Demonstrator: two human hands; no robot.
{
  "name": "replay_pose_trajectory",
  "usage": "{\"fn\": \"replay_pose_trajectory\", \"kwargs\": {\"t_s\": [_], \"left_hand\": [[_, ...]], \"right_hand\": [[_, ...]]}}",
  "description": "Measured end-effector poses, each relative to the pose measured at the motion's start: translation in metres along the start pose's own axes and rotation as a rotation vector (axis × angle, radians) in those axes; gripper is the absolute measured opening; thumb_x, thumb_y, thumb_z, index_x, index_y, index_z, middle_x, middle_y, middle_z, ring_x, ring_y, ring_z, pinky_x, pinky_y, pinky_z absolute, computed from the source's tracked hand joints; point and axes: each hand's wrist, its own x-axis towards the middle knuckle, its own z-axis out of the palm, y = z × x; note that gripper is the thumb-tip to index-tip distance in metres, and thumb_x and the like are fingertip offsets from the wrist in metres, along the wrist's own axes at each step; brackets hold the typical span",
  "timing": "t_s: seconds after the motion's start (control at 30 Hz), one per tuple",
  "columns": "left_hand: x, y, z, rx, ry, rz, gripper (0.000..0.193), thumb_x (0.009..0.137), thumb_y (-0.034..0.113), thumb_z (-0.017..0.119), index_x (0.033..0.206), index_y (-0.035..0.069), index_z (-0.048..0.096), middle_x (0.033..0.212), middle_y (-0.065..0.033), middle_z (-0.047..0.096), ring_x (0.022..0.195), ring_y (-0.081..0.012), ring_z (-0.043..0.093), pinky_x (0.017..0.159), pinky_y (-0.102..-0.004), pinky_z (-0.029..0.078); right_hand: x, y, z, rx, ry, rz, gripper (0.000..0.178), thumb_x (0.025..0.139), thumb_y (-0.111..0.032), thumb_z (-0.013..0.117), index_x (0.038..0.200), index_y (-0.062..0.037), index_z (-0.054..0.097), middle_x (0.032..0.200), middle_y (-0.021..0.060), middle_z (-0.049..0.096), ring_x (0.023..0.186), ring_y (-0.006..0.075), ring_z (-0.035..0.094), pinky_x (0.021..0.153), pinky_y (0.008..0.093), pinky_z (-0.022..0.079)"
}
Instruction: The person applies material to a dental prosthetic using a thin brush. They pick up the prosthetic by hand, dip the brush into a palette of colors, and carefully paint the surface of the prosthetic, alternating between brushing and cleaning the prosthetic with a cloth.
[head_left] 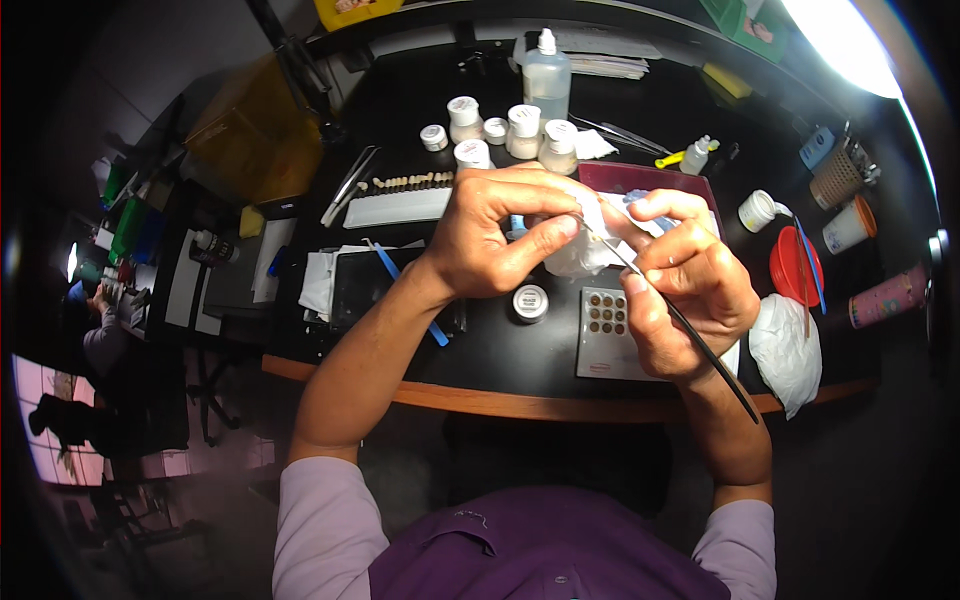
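Note:
My right hand grips a thin brush with a long dark handle. The brush slants up and left, its fine end close to the fingertips of my left hand. The thumb and fingers of that left hand are pinched together; whatever small piece sits between them is too small to make out. Behind and below the fingertips lies crumpled white tissue. A small round jar with a pale lid stands nearer me. Beside it, under my right hand, is a grey palette with several round brown wells.
Several white-lidded powder jars and a clear bottle stand behind my hands. Left of them are a tooth shade guide and tweezers. A red dish and a white bag sit at the right. A bright lamp hangs above.

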Motion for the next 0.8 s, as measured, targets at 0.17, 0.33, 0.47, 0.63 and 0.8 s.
{"fn": "replay_pose_trajectory", "kwargs": {"t_s": [0.17,0.33,0.47,0.63,0.8], "left_hand": [[0.0071,0.0027,0.0038,0.041,0.006,0.051,0.012,0.09,-0.003,0.072,0.101,-0.007,0.076,0.107,-0.0198,0.079,0.087,-0.0217,0.069,0.079,-0.0332,0.055],[0.002,-0.0017,0.0021,0.023,0.017,0.056,0.012,0.091,-0.002,0.071,0.1,-0.008,0.076,0.108,-0.0216,0.078,0.086,-0.0225,0.07,0.079,-0.0341,0.055],[0.0049,-0.0006,0.0029,0.03,-0.005,0.053,0.014,0.09,-0.002,0.072,0.102,-0.008,0.076,0.106,-0.0217,0.078,0.088,-0.0234,0.07,0.08,-0.0349,0.055],[0.0052,-0.0005,0.0017,0.039,-0.025,0.057,0.014,0.09,-0.002,0.071,0.102,-0.007,0.077,0.107,-0.0221,0.078,0.089,-0.0238,0.07,0.08,-0.0347,0.054],[0.0038,-0.0018,0.0005,0.025,-0.022,0.052,0.014,0.091,-0.002,0.071,0.102,-0.007,0.077,0.108,-0.0225,0.078,0.092,-0.0239,0.07,0.081,-0.0344,0.054]], "right_hand": [[0.0002,-0.002,-0.0025,0.07,0.04,0.006,0.02,0.079,0.011,0.069,0.079,-0.0021,0.053,0.075,0.0112,0.064,0.104,0.0374,0.068,0.087,0.0498,0.062],[-0.0016,0.0013,-0.0012,-0.006,0.026,0.008,0.024,0.077,0.009,0.071,0.079,-0.0043,0.051,0.074,0.0083,0.063,0.099,0.0363,0.07,0.086,0.0467,0.059],[-0.0015,0.0028,-0.0063,-0.006,0.005,-0.008,0.023,0.074,0.009,0.072,0.079,-0.0038,0.054,0.074,0.008,0.064,0.097,0.0356,0.07,0.087,0.0458,0.057],[-0.0004,0.0013,-0.005,-0.003,0.0,-0.021,0.021,0.072,0.009,0.072,0.078,-0.0031,0.056,0.073,0.0082,0.064,0.095,0.0354,0.07,0.088,0.0457,0.056],[-0.0007,0.0015,-0.005,-0.006,-0.021,-0.018,0.021,0.071,0.009,0.071,0.077,-0.0031,0.055,0.071,0.0082,0.063,0.094,0.0354,0.07,0.089,0.0461,0.056]]}}
